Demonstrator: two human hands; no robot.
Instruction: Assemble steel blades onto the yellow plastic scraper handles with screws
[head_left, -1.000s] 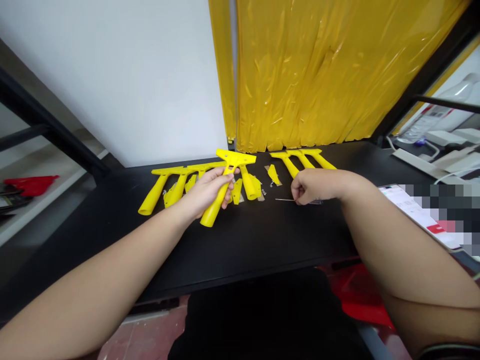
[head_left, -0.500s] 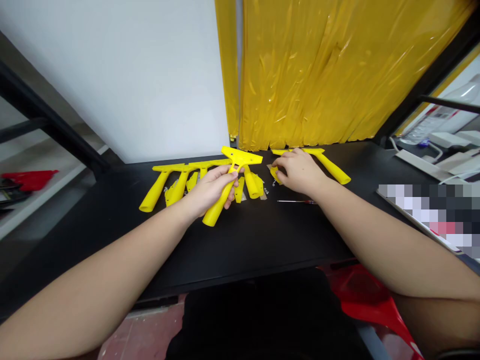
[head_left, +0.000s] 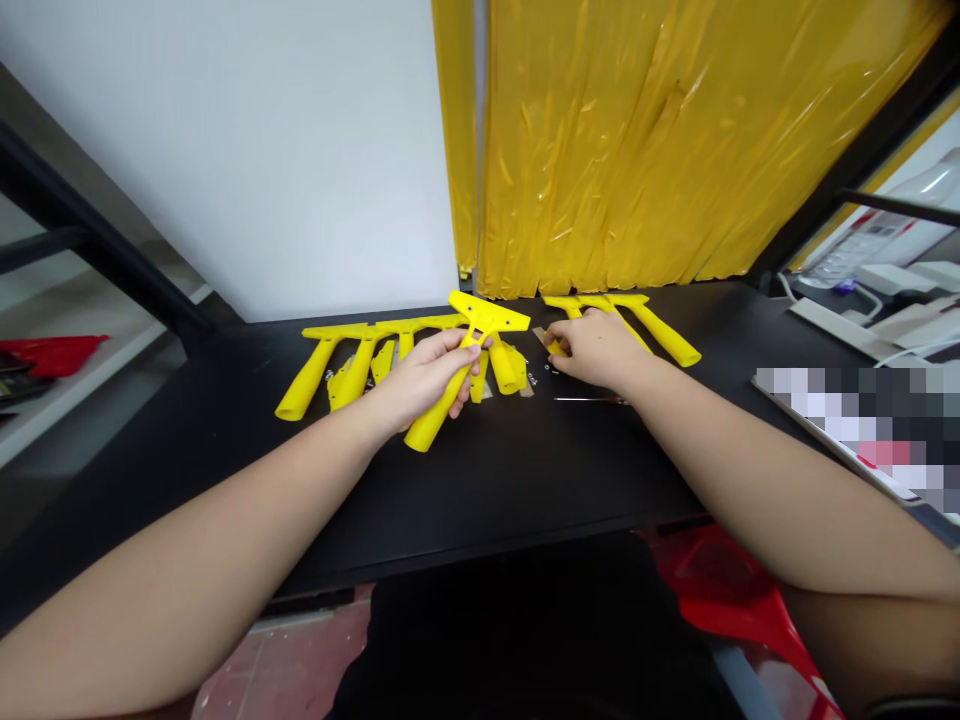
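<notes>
My left hand [head_left: 442, 375] is closed round a yellow T-shaped scraper handle [head_left: 431, 422], its wide head tilted up and away from me. To the right, my right hand [head_left: 598, 347] has its fingers closed on a small yellow plate [head_left: 556, 347], which they mostly cover. A pale flat blade [head_left: 539, 337] shows beside that plate. Tiny screws [head_left: 550, 370] lie just below these fingers. Near the right wrist is a thin screwdriver [head_left: 589, 400], partly hidden by the arm. Behind my left hand lie several small yellow plates [head_left: 512, 368] with pale blades.
More yellow scraper handles lie in a row at the left [head_left: 306, 378] and at the back right [head_left: 667, 335] of the black table [head_left: 480, 490]. A white panel [head_left: 322, 160] and a yellow plastic sheet [head_left: 600, 150] stand behind. White boxes [head_left: 847, 335] stand right.
My right hand has shifted slightly to the right with its fingers more drawn in, and more of the pale blade and screws shows. The held handle's head has moved slightly right.
</notes>
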